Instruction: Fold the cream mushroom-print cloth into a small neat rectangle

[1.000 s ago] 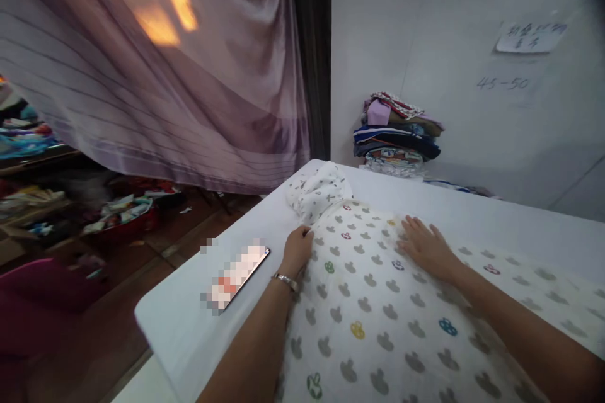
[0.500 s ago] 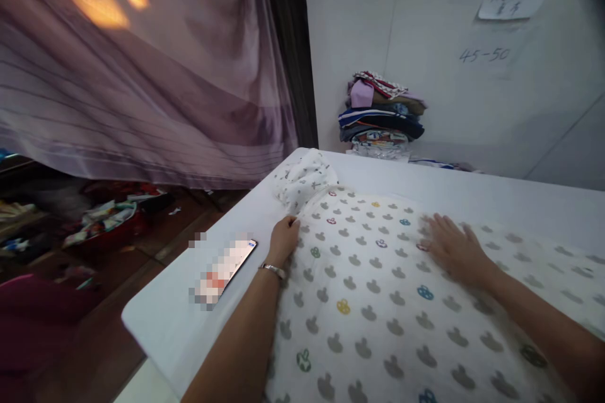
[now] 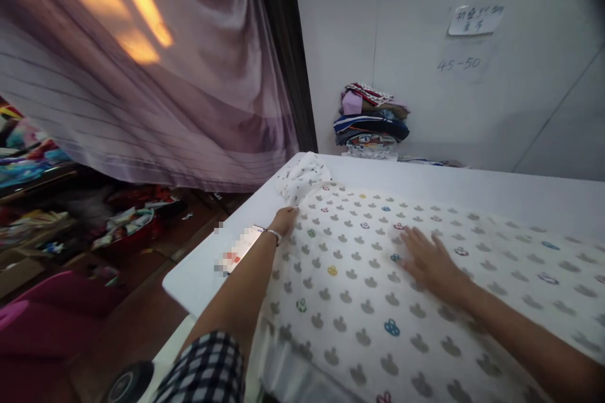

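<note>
A white cloth with grey and coloured apple prints (image 3: 425, 302) lies spread over a white table (image 3: 472, 186). My left hand (image 3: 285, 220), a bracelet at its wrist, is closed on the cloth's far left edge, just below a small bunched white cloth (image 3: 305, 175). My right hand (image 3: 428, 259) lies flat on the middle of the printed cloth with its fingers spread.
A phone (image 3: 239, 250) lies on the table left of my left arm. A stack of folded clothes (image 3: 371, 121) stands by the wall at the table's far end. A purple curtain (image 3: 142, 88) hangs at left, above a cluttered floor (image 3: 127, 227).
My right hand slid over the cloth, first to the right, then back toward me. The left hand kept its hold on the edge. The camera pulled back and my checked sleeve came into view.
</note>
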`<state>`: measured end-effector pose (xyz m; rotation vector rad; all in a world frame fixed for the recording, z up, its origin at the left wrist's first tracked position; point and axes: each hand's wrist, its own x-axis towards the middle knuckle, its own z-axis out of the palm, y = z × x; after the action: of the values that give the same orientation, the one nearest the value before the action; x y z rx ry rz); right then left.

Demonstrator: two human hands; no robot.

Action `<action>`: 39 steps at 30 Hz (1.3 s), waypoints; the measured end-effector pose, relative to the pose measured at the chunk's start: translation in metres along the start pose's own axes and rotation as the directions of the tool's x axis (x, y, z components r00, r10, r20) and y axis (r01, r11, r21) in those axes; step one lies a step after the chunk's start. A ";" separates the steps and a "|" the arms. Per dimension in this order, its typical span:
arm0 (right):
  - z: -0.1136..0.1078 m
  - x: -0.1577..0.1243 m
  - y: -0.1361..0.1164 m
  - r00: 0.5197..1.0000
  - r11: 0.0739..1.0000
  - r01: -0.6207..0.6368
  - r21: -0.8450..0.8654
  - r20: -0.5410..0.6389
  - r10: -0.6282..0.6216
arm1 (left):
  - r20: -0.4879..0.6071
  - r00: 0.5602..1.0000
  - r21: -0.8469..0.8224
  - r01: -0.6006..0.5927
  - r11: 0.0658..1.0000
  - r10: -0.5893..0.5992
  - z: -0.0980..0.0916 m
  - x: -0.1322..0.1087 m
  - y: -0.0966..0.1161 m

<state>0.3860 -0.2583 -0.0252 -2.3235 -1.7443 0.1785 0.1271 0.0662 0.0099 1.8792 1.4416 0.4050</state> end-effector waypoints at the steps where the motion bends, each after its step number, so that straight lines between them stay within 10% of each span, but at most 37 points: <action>1: 0.002 -0.020 -0.014 0.997 0.997 0.068 0.028 0.022 -0.069 | 0.035 0.999 -0.017 0.019 1.000 -0.019 -0.005 -0.003 0.001; 7: 0.023 -0.099 -0.058 0.945 0.947 0.281 0.158 0.124 -0.301 | 0.132 0.989 -0.053 0.081 0.995 -0.073 -0.035 -0.042 -0.011; 16: 0.017 -0.118 -0.101 0.887 0.865 0.392 0.313 0.123 -0.446 | 0.033 0.999 0.213 0.024 0.977 -0.032 -0.045 -0.113 -0.057; 24: 0.018 -0.117 -0.143 0.801 0.799 0.428 0.423 0.232 -0.552 | -0.091 0.996 0.433 0.022 0.901 0.020 -0.045 -0.119 -0.070; 39: -0.030 -0.136 -0.081 0.881 0.874 0.255 0.413 0.274 -0.387 | 0.034 0.999 0.501 -0.002 0.865 -0.018 -0.059 -0.094 -0.095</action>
<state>0.2791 -0.3704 0.0189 -1.7761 -2.0247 0.8256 -0.0068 0.0103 0.0002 2.2681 1.6402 -0.0240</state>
